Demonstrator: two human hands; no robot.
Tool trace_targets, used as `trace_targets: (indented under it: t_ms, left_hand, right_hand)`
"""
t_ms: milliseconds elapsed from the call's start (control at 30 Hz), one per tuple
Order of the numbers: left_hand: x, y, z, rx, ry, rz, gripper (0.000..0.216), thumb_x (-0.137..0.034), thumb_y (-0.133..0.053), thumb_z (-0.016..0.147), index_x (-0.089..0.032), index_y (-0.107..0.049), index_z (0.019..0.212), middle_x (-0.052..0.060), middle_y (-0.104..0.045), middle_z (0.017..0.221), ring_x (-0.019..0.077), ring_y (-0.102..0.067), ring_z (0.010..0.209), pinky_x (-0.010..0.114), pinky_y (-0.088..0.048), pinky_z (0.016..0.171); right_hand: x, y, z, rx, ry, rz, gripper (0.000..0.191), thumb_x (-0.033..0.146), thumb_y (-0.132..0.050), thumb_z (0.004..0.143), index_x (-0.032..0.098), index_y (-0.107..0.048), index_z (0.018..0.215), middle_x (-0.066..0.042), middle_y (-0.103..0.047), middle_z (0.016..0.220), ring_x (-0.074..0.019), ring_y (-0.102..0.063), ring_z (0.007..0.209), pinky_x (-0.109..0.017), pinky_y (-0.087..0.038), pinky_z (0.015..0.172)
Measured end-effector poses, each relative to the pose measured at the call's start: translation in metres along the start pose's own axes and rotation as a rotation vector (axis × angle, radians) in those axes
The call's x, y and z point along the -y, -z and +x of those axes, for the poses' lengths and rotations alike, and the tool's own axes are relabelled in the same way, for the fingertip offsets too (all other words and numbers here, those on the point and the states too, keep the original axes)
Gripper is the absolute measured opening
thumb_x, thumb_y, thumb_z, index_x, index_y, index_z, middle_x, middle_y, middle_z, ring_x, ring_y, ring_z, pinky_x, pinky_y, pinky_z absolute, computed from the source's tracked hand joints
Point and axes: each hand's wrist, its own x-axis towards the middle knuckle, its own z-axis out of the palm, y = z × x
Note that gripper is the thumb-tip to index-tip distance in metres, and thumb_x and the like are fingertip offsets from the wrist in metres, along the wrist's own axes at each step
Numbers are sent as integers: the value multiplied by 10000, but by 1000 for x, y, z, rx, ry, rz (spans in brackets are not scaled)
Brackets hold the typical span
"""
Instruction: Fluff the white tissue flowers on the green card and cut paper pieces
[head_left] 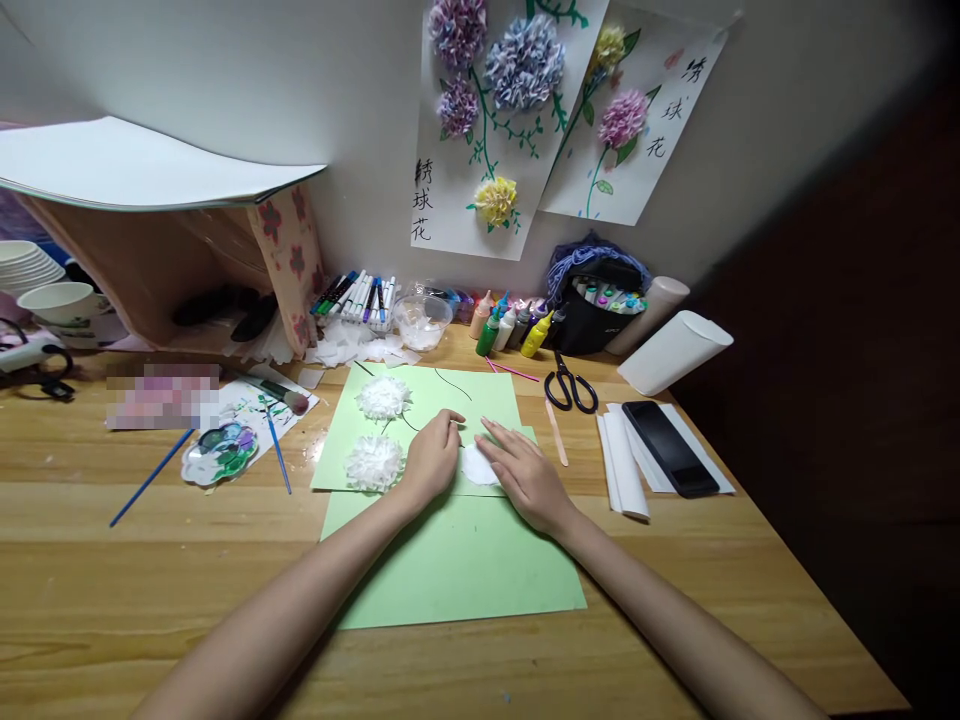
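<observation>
Two ruffled white paper flowers, an upper one (pixel 382 397) and a lower one (pixel 373 463), sit on the left part of a light green sheet (pixel 480 390). Thin dark curved lines run across this sheet. A round white paper piece (pixel 480 466) lies to their right. My right hand (pixel 529 475) rests flat, its stretched fingers over the right side of that piece. Just left of the piece, my left hand (pixel 433 450) is curled on the green sheet, close to the lower flower; whatever its fingers may hold is hidden. Another green sheet (pixel 457 560) lies partly underneath.
On the right are black scissors (pixel 570 385), a wooden stick (pixel 556 435), folded white paper (pixel 622 470) and a phone (pixel 670 448). Paint bottles (pixel 536 336) and markers (pixel 360 298) stand behind. Leftward lie a paint palette (pixel 220 452) and brushes (pixel 279 450). Flower pictures (pixel 450 150) hang on the wall.
</observation>
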Motion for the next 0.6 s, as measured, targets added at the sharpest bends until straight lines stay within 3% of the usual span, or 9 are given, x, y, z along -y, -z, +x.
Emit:
trace_targets:
  t_ms: [133, 267, 367, 600]
  left_hand:
    - [0, 0, 1, -8, 5, 3, 299, -250, -280, 927, -199, -560, 1018, 38, -653, 851, 193, -608, 833, 326, -440, 762]
    - [1, -1, 1, -19, 2, -18, 292, -238, -289, 922, -200, -565, 1009, 43, -667, 897, 190, -614, 882, 327, -446, 801]
    - [2, -2, 2, -24, -1, -23, 285, -227, -297, 913, -201, -566, 1004, 51, -670, 952, 197, -611, 930, 333, -448, 820]
    - [0, -2, 1, -25, 8, -21, 291, -218, -302, 908, -197, -572, 1014, 50, -675, 907, 201, -608, 938, 334, -448, 825]
  right_hand:
    - [-1, 0, -1, 37, -2, -30, 426, 343, -292, 981, 263, -443, 1371, -29, -379, 1472, -228, -285, 1391, -516, -301, 1101]
    - [-1, 0, -1, 95, 37, -46, 470, 399, -325, 967, 293, -346, 1424, -20, -300, 1512, -249, -236, 1408, -549, -252, 1114]
    - [0, 0, 0, 133, 47, -62, 448, 405, -326, 968, 333, -366, 1409, -6, -319, 1505, -268, -204, 1416, -592, -226, 1106]
    - [-1, 0, -1, 88, 5, -56, 448, 395, -317, 973, 326, -358, 1414, -12, -341, 1496, -261, -215, 1412, -590, -219, 1112]
